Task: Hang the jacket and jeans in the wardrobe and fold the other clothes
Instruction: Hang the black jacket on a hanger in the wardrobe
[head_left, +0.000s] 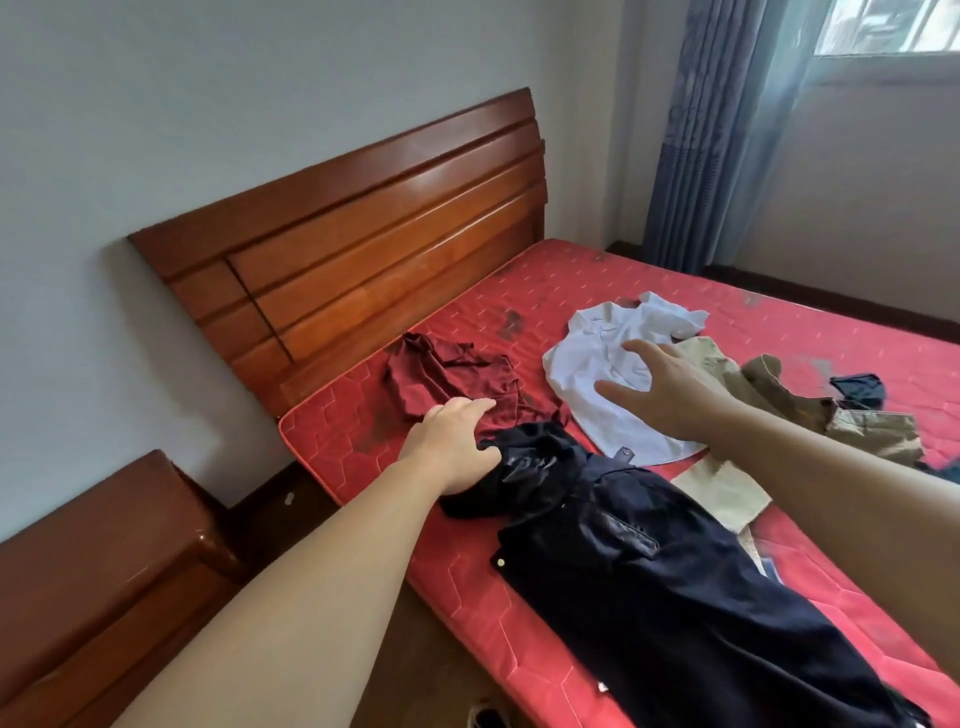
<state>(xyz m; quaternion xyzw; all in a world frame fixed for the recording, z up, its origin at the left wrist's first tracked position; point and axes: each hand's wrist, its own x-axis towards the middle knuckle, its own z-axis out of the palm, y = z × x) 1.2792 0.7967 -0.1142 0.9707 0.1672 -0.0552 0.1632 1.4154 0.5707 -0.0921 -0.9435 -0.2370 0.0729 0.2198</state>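
From the head camera, a red mattress (545, 291) fills the middle and right of the view, with a wooden headboard (353, 244) along its edge at ten o'clock and a wooden bedside cabinet (104, 561) at eight o'clock.

A dark navy jacket (675, 587) lies stretched across the near side of the mattress, running from the centre down toward five o'clock, its shiny collar end pointing toward the centre. The left hand (452, 441) rests on that collar end, fingers (475, 408) curled over the dark cloth and gripping it; the fingertips also touch the edge of a crumpled maroon shirt (457, 374) lying just beyond, at eleven o'clock of the hand.

The right hand (670, 384) hovers over a white shirt (597, 364) that lies rumpled near the centre of the mattress, at one o'clock of the jacket collar. Its fingers (644, 348) are straight and spread, holding nothing; whether they touch the white cloth cannot be told.

A pair of khaki trousers (852, 421) lies at three o'clock of the white shirt, partly under the right forearm. A small dark garment (857, 387) sits just beyond them. A beige cloth (722, 488) lies between the jacket and the khaki trousers. A blue curtain (727, 130) hangs at one o'clock beside a window (893, 26).
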